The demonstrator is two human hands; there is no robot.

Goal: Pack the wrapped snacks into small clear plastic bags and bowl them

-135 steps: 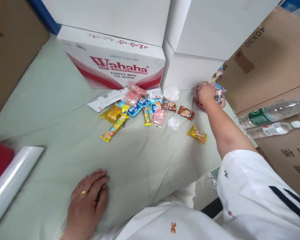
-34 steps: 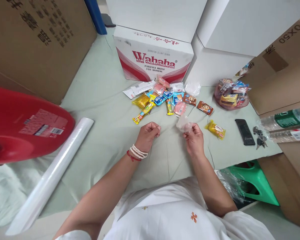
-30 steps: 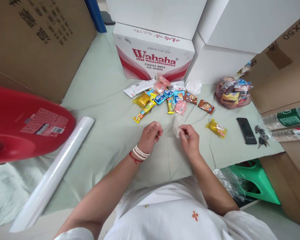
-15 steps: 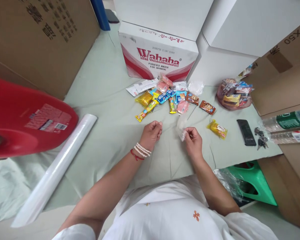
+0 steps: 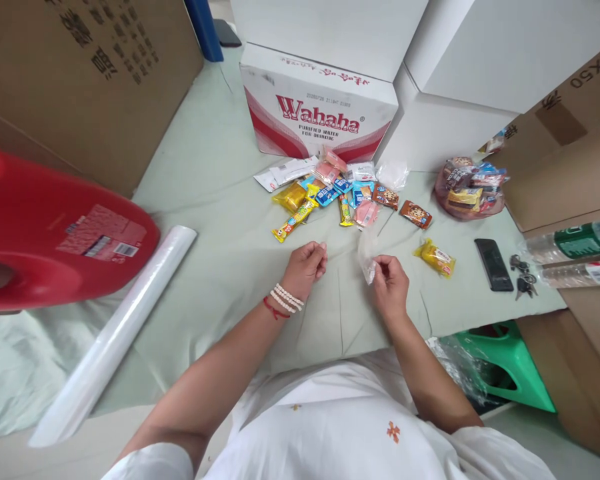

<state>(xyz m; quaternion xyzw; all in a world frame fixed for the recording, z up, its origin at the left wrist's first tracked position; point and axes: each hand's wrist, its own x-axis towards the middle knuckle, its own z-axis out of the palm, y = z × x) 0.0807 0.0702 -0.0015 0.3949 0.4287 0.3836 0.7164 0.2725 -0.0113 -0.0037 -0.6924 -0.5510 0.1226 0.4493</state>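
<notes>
My right hand (image 5: pixel 391 285) pinches the edge of a small clear plastic bag (image 5: pixel 366 257), which hangs thin and crumpled over the cloth. To its left, my left hand (image 5: pixel 304 270) is closed with thumb against fingers, and I see nothing in it. Beyond both hands lies a loose pile of wrapped snacks: a yellow snack stick (image 5: pixel 295 221), blue packets (image 5: pixel 326 194), pink packets (image 5: pixel 366 214) and brown cookie packets (image 5: pixel 386 196). Another brown cookie packet (image 5: pixel 416 213) and a yellow-wrapped snack (image 5: pixel 435 258) lie apart at the right.
Behind the pile stands a Wahaha carton (image 5: pixel 317 110); a crumpled clear wrapper (image 5: pixel 393 175) lies by it. At right are a bag of snacks (image 5: pixel 470 190), a phone (image 5: pixel 493 265), keys (image 5: pixel 524 277) and plastic bottles (image 5: pixel 575 241). A red jug (image 5: pixel 80 260) and a plastic film roll (image 5: pixel 115 340) lie left.
My right hand has shifted slightly right with the clear bag, whose shape has changed a little. The left hand stays nearly still, and the snacks have not moved.
</notes>
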